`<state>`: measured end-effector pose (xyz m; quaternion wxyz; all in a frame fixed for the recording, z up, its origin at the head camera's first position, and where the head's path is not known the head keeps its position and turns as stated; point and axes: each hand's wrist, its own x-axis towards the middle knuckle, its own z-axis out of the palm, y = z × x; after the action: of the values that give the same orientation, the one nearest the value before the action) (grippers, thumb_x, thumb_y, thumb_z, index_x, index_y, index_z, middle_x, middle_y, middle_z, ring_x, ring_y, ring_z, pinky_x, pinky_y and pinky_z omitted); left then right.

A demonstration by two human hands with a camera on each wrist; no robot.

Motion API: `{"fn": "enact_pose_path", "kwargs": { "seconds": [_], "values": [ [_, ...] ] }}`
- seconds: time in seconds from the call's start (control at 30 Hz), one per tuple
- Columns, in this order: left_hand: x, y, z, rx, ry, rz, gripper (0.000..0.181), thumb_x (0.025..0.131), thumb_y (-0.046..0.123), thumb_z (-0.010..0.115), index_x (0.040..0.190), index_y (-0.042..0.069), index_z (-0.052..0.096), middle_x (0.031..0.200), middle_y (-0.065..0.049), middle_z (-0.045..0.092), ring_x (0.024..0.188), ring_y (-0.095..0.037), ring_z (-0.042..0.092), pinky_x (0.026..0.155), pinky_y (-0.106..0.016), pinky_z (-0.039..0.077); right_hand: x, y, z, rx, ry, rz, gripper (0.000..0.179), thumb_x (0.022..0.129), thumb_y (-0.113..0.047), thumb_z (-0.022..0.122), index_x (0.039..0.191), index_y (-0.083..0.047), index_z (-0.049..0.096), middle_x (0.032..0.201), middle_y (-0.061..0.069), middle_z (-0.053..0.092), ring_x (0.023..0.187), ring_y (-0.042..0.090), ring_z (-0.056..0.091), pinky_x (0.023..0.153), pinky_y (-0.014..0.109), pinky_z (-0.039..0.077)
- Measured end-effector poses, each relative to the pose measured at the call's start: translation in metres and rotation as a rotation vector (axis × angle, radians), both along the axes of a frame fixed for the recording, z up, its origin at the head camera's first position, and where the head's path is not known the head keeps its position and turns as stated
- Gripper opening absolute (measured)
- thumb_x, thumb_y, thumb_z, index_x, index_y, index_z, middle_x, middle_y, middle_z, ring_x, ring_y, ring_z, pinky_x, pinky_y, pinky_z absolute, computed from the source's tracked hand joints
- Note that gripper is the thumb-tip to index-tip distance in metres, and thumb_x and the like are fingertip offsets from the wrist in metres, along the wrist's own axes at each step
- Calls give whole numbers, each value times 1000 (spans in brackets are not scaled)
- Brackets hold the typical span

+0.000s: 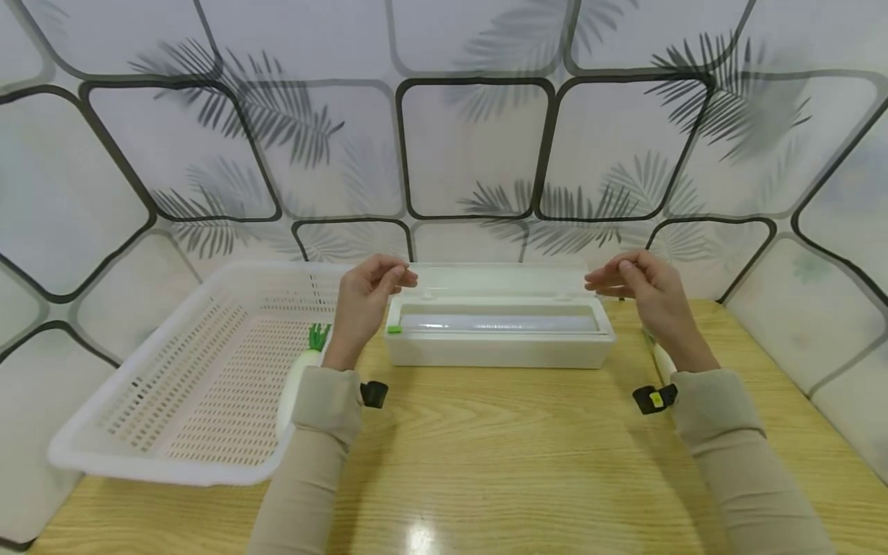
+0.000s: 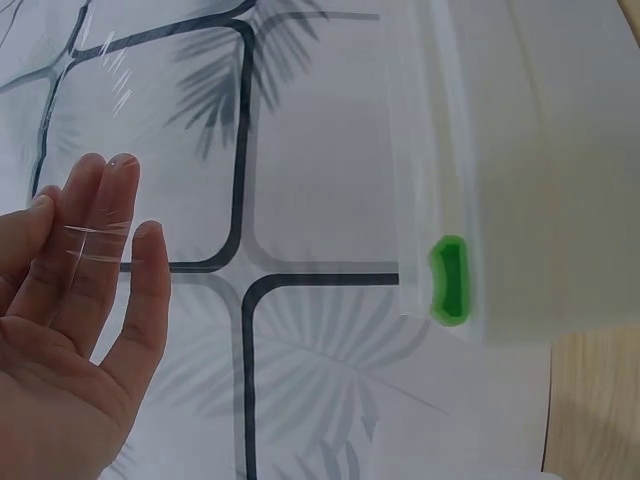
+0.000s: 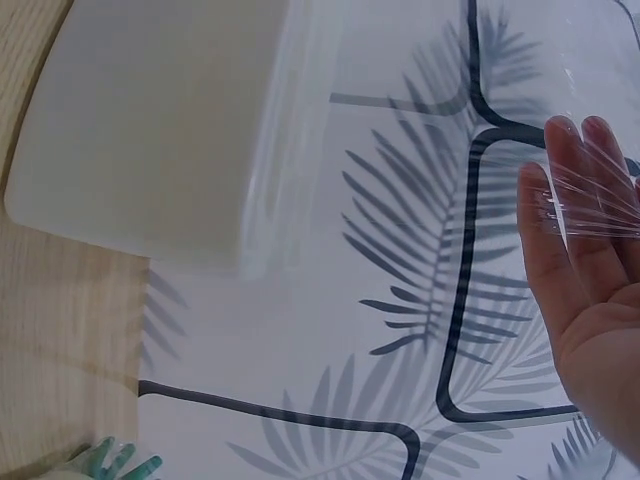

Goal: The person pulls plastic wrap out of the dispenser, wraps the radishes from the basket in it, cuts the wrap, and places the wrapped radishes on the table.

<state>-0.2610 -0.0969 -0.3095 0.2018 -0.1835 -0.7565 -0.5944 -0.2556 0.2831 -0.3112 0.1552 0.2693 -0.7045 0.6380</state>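
Between left fingers (image 1: 405,279) and right fingers (image 1: 605,277), both pinching, stretches clear film (image 3: 592,214).

My sleeves (image 1: 305,478) are beige and my wrist straps (image 1: 375,394) black, one patched yellow, while I see clear film (image 3: 600,215), a white box (image 1: 499,354) with a green tab (image 1: 395,329), a white basket (image 1: 173,472), a white-and-green vegetable (image 1: 293,389), a yellowish wood-grained table (image 1: 513,447), and a pale backdrop (image 1: 479,146) patterned with black-and-grey outlines (image 1: 479,81) and grey fronds (image 1: 280,112).
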Motion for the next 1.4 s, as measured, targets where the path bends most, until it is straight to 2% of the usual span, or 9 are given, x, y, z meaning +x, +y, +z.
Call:
{"fn": "enact_pose_path", "kwargs": {
  "seconds": [0.13,0.27,0.47,0.73,0.9,1.03,1.23,1.4],
  "values": [
    [4,0,4,6,16,3,13,102,0,57,105,-8,67,97,-22,73,80,2,67,78,-25,56,3,-1,5,-10,19,-11,25,108,-4,42,103,18,53,96,3,76,88,12,74,77,22,58],
    [7,0,8,11,31,8,13,102,0,58,104,-9,67,96,-20,73,81,0,68,78,-24,55,5,-2,9,-26,39,-11,24,108,-2,42,102,17,54,95,4,76,87,13,74,77,23,58],
    [11,-1,14,13,88,8,12,102,0,58,103,-9,67,95,-20,73,82,-2,68,77,-24,55,10,-2,17,-15,69,-33,25,108,-3,42,103,18,56,95,6,76,87,15,74,79,25,58],
    [15,0,22,32,140,-8,11,101,-3,58,103,-10,67,94,-20,73,82,-2,68,77,-28,56,17,-2,26,-51,54,-33,25,108,-6,44,104,14,58,97,8,75,87,16,74,78,24,58],
    [20,0,28,54,165,-13,11,100,-4,58,102,-12,66,92,-22,72,81,-2,68,77,-30,57,20,-3,32,-60,88,-38,28,108,-6,45,104,18,57,96,11,75,86,18,74,76,25,58],
    [23,0,33,72,187,-21,11,100,-5,57,101,-13,65,91,-23,72,81,-3,68,77,-29,56,22,-3,37,-79,118,-30,28,107,-5,46,103,20,56,95,13,75,85,18,74,75,25,58],
    [28,0,38,97,210,-39,10,99,-7,58,100,-14,65,89,-18,73,82,-6,69,78,-28,56,27,-2,43,-94,148,-12,26,107,-3,45,102,19,58,96,15,75,85,20,74,75,25,58],
    [33,0,42,110,267,-63,9,98,-10,58,100,-17,63,89,-23,72,82,-7,70,77,-25,56,32,0,47,-89,183,34,23,107,1,43,104,17,59,99,15,74,89,21,74,78,25,58]
  ]
}}
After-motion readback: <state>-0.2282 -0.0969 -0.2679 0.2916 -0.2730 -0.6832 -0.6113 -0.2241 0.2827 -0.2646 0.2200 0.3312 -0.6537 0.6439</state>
